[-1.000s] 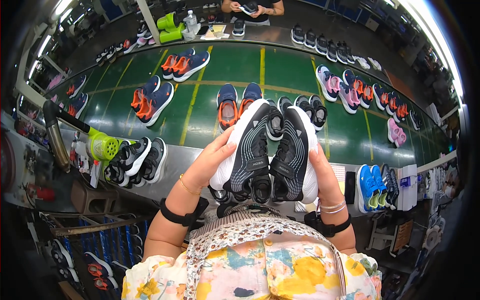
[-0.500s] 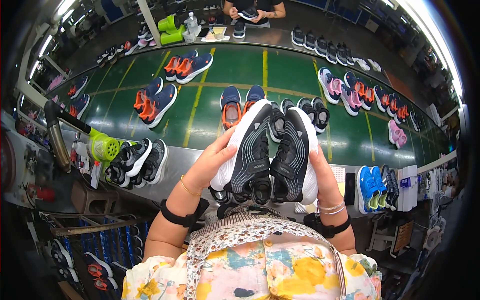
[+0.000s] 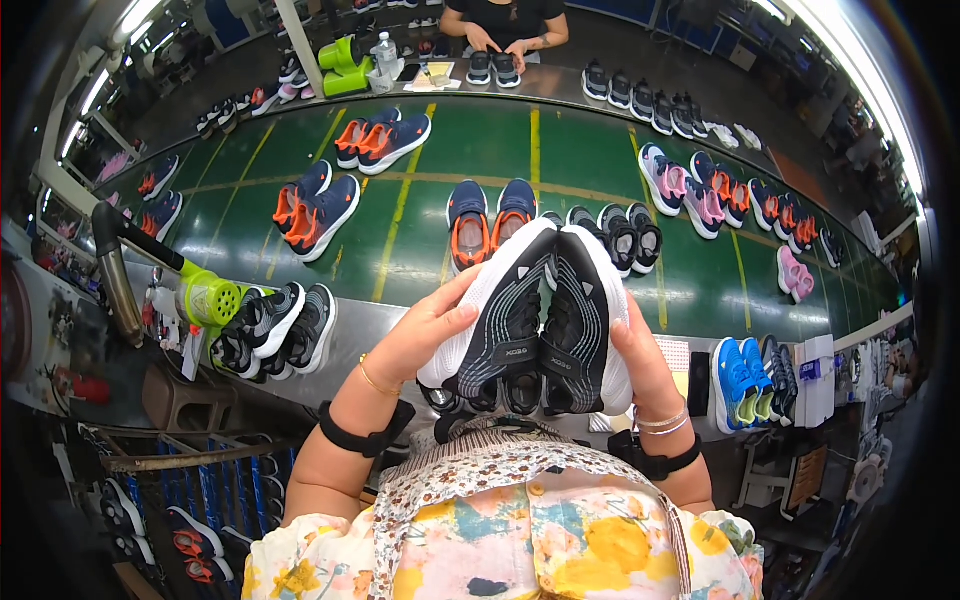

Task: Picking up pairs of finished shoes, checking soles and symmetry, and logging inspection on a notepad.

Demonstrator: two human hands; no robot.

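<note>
Two black sneakers (image 3: 580, 310) above the near edge of the desk (image 3: 365, 325): left hand (image 3: 441, 318) and right hand (image 3: 641, 358) clasp outer soles (image 3: 452, 362), apparently baring uppers (image 3: 500, 325).

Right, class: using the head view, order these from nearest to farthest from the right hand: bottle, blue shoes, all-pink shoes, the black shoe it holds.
1. Black shoe, in the right hand.
2. Blue shoes, to its right.
3. All-pink shoes, farther right, on the green belt.
4. Bottle, back left, beyond the belt.
</note>
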